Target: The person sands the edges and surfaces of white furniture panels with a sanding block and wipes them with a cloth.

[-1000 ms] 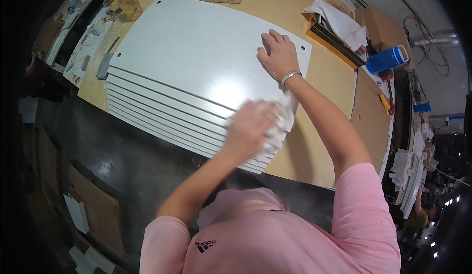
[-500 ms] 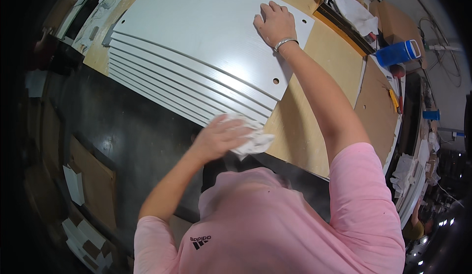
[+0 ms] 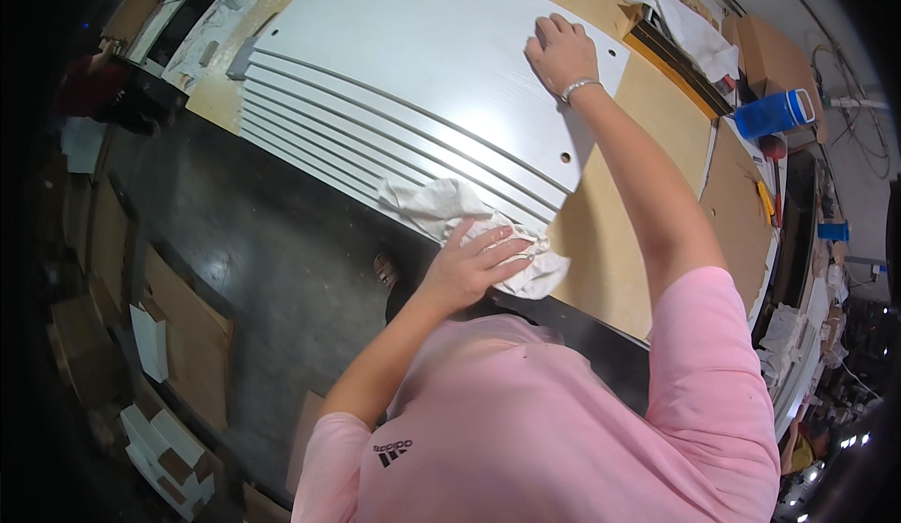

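Note:
A stack of white panels (image 3: 422, 63) with small round holes near the corners lies on the wooden workbench, the layers stepped along the near edge. My left hand (image 3: 472, 268) presses a crumpled white cloth (image 3: 427, 199) against the stack's near right edges, fingers over the fabric. Part of the cloth spreads left along those edges, and a bunched end hangs by the bench edge. Farther off, my right hand (image 3: 565, 57) rests on the top panel near its right side, holding nothing, its fingers bent and a little apart.
Right of the stack is the bench's bare wood (image 3: 648, 138). Beyond it stand a black-and-yellow long box with a white rag (image 3: 690, 30), a blue jug (image 3: 774, 115) and a yellow-handled tool (image 3: 765, 202). Cardboard (image 3: 188, 335) leans lower left; another person (image 3: 103, 87) stands far left.
My left hand has moved rightward relative to the picture, and the cloth is now spread out along the panel edges. My right hand stays on the top panel. The whole view has shifted slightly.

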Demonstrator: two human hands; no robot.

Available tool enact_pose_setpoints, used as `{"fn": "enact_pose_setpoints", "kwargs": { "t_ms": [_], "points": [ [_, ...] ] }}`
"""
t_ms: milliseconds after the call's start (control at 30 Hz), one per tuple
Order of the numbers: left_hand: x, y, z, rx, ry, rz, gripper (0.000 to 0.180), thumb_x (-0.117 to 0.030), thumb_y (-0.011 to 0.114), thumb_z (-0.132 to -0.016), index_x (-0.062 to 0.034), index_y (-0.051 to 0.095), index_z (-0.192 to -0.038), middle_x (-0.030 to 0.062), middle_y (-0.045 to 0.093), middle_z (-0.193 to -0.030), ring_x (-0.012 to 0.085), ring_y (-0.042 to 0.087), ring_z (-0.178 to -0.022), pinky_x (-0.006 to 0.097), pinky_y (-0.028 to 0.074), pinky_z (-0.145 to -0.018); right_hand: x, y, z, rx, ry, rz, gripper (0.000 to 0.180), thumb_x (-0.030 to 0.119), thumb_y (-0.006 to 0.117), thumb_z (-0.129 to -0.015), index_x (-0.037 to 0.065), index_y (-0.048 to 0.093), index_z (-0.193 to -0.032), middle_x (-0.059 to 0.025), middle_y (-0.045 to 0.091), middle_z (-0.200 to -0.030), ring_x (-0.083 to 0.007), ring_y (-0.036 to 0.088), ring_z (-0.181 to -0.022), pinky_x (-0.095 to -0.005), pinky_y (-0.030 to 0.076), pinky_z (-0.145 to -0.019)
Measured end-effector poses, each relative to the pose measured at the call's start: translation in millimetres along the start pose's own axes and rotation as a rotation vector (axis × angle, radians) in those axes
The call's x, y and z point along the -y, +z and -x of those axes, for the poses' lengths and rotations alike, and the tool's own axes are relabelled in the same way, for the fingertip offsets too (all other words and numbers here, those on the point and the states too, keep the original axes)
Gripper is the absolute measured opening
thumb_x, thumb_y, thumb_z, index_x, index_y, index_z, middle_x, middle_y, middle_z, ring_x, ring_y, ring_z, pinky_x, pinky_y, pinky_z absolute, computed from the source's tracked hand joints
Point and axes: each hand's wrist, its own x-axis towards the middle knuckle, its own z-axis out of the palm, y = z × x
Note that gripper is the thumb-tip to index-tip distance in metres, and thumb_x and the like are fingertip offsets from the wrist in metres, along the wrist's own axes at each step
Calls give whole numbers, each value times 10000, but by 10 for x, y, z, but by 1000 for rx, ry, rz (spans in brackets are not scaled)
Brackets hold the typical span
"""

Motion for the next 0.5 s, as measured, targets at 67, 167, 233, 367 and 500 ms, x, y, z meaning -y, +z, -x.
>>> {"fn": "enact_pose_setpoints", "kwargs": {
  "t_ms": [67, 167, 233, 367, 500],
  "points": [
    [390, -73, 177, -62, -28, -87, 356, -169, 609, -843, -292, 696, -1165, -70, 612, -1310, 166, 549, -1244, 504, 313, -1124, 68, -50, 22, 83, 27, -32, 437, 345, 520, -913, 90, 611, -1256, -157, 553, -1375, -366, 523, -1224, -467, 418, -1037],
    [1281, -370, 565, -162, -79, -86, 445, -58, 611, -777, -281, 703, -1151, -27, 598, -1314, 234, 526, -1283, 523, 325, -1123, 307, -299, 137, 211, 77, -102, 437, 337, 541, -930, 75, 606, -1274, -169, 525, -1413, -385, 495, -1263, -465, 383, -1079],
    [1894, -664, 820, -174, -156, -136, 533, -4, 591, -695, -252, 699, -1155, -3, 583, -1327, 280, 512, -1302, 572, 293, -1128, 417, -336, 301, 194, 102, -176, 442, 328, 557, -937, 71, 600, -1294, -172, 507, -1436, -386, 475, -1289, -457, 358, -1106],
    [3026, -1110, 1238, -323, -167, -187, 440, -32, 625, -744, -208, 675, -1143, 39, 586, -1319, 326, 513, -1281, 572, 282, -1131, 702, -475, 488, 57, 180, -260, 457, 278, 580, -933, 83, 577, -1346, -163, 484, -1468, -357, 435, -1348, -427, 334, -1140],
    [3723, -1503, 1336, -331, -141, -207, 373, -61, 662, -777, -168, 659, -1134, 61, 582, -1321, 348, 518, -1261, 548, 343, -1097, 699, -418, 568, -72, 220, -202, 415, 247, 593, -897, 60, 612, -1267, -174, 538, -1400, -345, 475, -1302, -420, 366, -1114]
  ]
}}
